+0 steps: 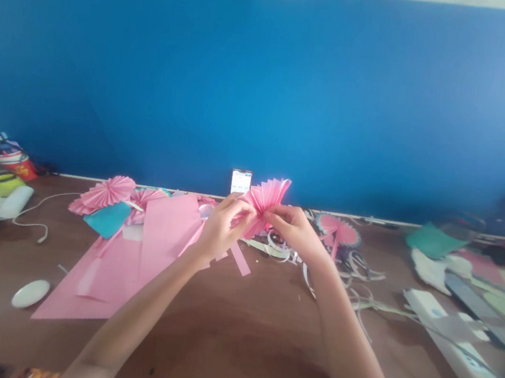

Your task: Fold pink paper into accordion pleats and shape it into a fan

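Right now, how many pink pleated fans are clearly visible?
4: one fan held by left hand and right hand; two fans near the teal paper; another fan right of the hands. Others may be hidden, or blurred farther right.

hands (220, 227): bare, slim-fingered | forearms (151, 306): bare, slender, tapering toward bare wrists (199, 256)

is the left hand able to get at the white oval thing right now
Probably yes, if it lets go of the pink fan: the left hand is busy there, but the white oval thing lies uncovered on the table.
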Demonstrator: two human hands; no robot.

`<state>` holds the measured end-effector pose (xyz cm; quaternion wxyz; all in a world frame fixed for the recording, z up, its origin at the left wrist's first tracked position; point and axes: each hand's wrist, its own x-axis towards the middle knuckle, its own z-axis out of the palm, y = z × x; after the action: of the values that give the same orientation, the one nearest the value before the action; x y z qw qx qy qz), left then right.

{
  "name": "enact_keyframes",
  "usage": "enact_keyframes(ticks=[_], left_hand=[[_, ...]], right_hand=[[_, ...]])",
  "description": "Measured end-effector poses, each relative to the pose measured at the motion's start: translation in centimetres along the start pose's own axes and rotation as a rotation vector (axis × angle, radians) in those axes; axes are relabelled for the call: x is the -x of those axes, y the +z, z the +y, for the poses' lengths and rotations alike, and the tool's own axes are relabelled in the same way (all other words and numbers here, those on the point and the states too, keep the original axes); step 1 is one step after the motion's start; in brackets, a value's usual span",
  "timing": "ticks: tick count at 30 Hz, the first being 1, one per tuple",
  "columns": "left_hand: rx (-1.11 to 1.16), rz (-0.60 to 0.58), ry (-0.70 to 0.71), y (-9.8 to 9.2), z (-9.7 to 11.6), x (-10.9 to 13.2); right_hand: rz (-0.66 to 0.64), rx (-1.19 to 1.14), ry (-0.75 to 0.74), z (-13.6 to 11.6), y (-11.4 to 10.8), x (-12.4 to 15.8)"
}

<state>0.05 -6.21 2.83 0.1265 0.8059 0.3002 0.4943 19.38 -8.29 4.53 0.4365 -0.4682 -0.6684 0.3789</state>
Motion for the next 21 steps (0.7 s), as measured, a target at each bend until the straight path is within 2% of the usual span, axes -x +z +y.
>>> enact_keyframes(ticks=[10, 21], left_hand=[[0.006, 0.030, 0.059, -0.07, -0.37, -0.06], [0.007, 0.048, 0.043, -0.23, -0.37, -0.09]], right_hand=[[-0.028, -0.047, 0.028, 0.05, 0.26, -0.03], [-0.087, -0.096, 0.046, -0.47, 0.54, 0.15]])
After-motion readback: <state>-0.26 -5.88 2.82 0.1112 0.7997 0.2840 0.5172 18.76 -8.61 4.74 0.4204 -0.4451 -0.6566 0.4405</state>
